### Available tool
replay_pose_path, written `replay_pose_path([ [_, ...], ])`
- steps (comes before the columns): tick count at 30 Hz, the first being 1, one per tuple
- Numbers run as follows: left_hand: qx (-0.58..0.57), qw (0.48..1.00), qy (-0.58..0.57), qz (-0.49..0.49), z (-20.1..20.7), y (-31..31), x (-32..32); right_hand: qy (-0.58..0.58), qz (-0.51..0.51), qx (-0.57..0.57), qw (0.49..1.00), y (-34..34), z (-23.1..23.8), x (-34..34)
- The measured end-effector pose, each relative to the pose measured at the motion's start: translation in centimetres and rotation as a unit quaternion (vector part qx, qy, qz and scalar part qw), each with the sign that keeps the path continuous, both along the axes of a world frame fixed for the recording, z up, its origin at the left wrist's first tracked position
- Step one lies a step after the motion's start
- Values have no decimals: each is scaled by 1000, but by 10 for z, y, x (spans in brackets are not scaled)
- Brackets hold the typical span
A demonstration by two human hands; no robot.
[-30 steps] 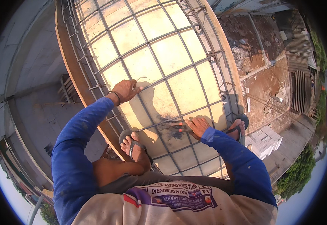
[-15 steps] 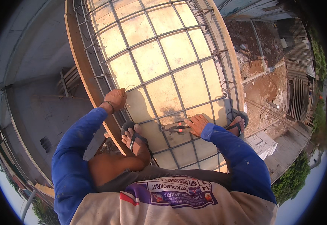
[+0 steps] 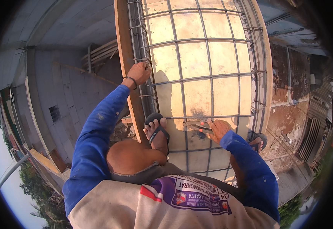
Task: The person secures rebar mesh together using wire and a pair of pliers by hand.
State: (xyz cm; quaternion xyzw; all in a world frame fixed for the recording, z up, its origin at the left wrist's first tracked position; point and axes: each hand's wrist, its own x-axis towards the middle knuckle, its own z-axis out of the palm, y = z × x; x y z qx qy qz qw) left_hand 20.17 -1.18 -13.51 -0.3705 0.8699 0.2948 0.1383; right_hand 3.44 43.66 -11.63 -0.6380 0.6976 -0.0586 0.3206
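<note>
My left hand is closed in a pinch at the bundled steel bars along the left side of the formwork. A thin tie wire showed in those fingers a moment earlier; now the fingers mostly hide it. My right hand is wrapped round the handles of dark pincers with red patches. The pincers lie level just above the rebar mesh, jaws pointing left, beside a dark smudge on the pale yellowish panel. Whether they touch the mesh I cannot tell.
My sandalled left foot and right foot stand at either side of the mesh. Wooden boards edge the raised formwork. Drops lie on both sides, with a grey block wall left and brown ground lower right.
My left hand has gone from the mesh with its wire to the side bars farther forward. My right hand still holds the pincers near the same smudge. The whole view has shifted and turned.
</note>
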Motion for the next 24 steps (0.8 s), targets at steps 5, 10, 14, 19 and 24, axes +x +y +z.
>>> replay_pose_path([
  [5, -22, 991, -97, -89, 12, 39, 4, 13, -40, -13, 999, 16, -29, 32],
  [10, -87, 975, -69, -193, -4, 67, 11, -6, 3, 12, 1000, 6, -37, 44],
  [14, -85, 948, -94, -293, -10, 65, -3, -11, -28, -10, 1000, 1, -32, 46],
  [19, -95, 917, -142, -360, -14, 65, -23, 5, -38, -34, 999, -14, -17, 32],
  [24, -88, 935, -99, -328, -27, 60, -6, 15, -7, -5, 1000, -19, -17, 7],
])
